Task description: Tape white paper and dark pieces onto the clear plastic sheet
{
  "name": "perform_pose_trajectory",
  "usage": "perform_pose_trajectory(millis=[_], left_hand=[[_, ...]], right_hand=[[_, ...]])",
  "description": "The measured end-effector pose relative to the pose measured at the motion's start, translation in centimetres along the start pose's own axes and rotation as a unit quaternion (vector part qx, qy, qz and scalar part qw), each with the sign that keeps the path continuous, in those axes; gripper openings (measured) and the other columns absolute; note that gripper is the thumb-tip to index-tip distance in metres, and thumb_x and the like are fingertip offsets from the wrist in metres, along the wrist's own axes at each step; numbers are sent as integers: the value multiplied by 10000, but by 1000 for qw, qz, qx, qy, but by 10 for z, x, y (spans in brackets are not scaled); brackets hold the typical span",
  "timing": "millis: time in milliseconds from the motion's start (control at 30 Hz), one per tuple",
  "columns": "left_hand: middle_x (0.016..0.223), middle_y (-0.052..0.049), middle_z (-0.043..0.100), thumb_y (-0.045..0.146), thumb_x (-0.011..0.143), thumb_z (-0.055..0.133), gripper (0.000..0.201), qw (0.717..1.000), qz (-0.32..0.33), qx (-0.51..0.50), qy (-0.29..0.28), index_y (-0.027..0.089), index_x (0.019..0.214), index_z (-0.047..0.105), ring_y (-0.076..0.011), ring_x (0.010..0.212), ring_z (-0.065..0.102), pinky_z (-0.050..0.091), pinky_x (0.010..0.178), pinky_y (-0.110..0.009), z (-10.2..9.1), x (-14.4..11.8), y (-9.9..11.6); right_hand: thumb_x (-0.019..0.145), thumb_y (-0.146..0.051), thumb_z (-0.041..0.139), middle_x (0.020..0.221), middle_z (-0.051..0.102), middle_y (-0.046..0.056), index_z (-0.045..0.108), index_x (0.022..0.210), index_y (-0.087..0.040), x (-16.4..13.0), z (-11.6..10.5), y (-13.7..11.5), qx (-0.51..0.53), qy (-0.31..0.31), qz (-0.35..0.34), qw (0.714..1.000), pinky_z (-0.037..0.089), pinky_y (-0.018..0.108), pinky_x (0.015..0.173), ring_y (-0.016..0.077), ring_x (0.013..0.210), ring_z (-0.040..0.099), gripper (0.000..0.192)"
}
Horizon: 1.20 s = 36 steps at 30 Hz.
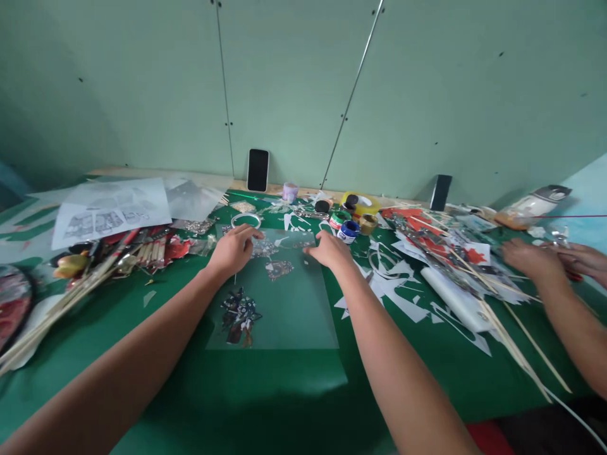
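Note:
A clear plastic sheet (294, 316) lies over the green tabletop in front of me. Dark patterned cut-outs (239, 316) show at its lower left, and a smaller patterned cut-out (279, 270) shows higher up; whether they are under or on the sheet I cannot tell. My left hand (233, 249) is at the sheet's far left corner with its fingers bent and closed on the edge. At the far right corner, my right hand (332, 251) pinches the edge between thumb and fingers. Just beyond my left hand lies a roll of tape (246, 220).
Paint jars (348, 231) stand beyond my right hand, with white paper scraps (398, 294) nearby. Bamboo sticks (61, 316) and printed paper (114, 212) lie left. A phone (258, 170) leans on the wall. Another person's hands (535, 262) work at far right.

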<state>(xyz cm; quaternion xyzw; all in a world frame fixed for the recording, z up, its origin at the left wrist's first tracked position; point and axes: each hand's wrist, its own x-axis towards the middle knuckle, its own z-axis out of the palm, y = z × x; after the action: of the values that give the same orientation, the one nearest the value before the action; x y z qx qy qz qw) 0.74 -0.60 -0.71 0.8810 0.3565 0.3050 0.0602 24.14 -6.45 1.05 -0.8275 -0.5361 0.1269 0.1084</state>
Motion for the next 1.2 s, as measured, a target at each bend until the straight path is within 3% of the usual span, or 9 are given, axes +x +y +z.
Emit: perform_pose_trajectory(millis=[133,300,567,633,733,900,1000,1100,1200], left_hand=[[1109,-41,680,88,816,383,395,993,-27,33,-113,209,1083,648,-208,909,663,487,677,-273,18,25,-4],[1252,-56,608,242,893,423,389,980,-53,115,-153,239,1241,596,-227,861,668,491,599,-294,29,38,0],[1261,-106,580,335,926,461,406,987,6,81,-137,205,1300,551,-308,1170,526,452,964,-455,31,25,0],[1264,-100,580,370,918,486,403,989,5,66,-133,218,1283,563,-317,1163,513,439,968,-477,33,22,-2],[1262,-100,577,395,899,522,407,990,0,52,-128,225,1265,578,-333,1168,494,420,975,-499,35,21,-5],[1254,-100,572,389,889,539,389,992,-9,43,-122,228,1238,602,-324,1156,501,407,989,-492,37,22,-6],[1261,-107,568,388,890,535,389,991,-10,44,-123,213,1231,609,-333,1164,496,410,985,-494,37,22,-6],[1253,-107,574,383,893,529,373,991,-10,42,-124,216,1214,619,-332,1161,497,417,976,-491,36,21,-6],[1243,-99,583,365,895,524,352,992,-9,43,-121,222,1201,622,-315,1144,506,424,970,-476,35,21,-7]], right_hand=[[763,-459,687,1258,592,196,469,1336,-173,12,1,-13,-24,-22,6,999,498,410,803,342,1105,601,677],[736,-483,703,1403,465,182,383,1422,-196,20,9,-2,39,-15,-42,998,456,451,945,367,1276,465,809],[709,-469,736,1504,382,116,309,1488,-290,30,13,17,118,-45,-88,988,408,482,1017,365,1344,383,906],[693,-414,760,1480,418,121,351,1470,-286,33,12,17,135,-45,-99,985,427,461,999,350,1307,434,887],[770,-305,678,1337,547,135,493,1368,-229,37,10,14,227,4,-97,969,485,389,919,272,1163,566,631],[795,-101,466,917,686,64,620,1159,-156,40,9,12,474,21,-42,879,541,290,637,115,629,621,399],[774,-94,497,924,694,60,697,1011,-160,37,9,16,404,29,-89,910,524,298,650,118,638,596,317],[790,-152,594,1104,660,70,728,1010,-214,32,7,23,230,64,-181,954,493,331,796,171,870,607,265],[812,-169,606,1141,631,88,723,1022,-222,30,6,30,107,38,-187,976,458,315,801,204,968,592,246]])
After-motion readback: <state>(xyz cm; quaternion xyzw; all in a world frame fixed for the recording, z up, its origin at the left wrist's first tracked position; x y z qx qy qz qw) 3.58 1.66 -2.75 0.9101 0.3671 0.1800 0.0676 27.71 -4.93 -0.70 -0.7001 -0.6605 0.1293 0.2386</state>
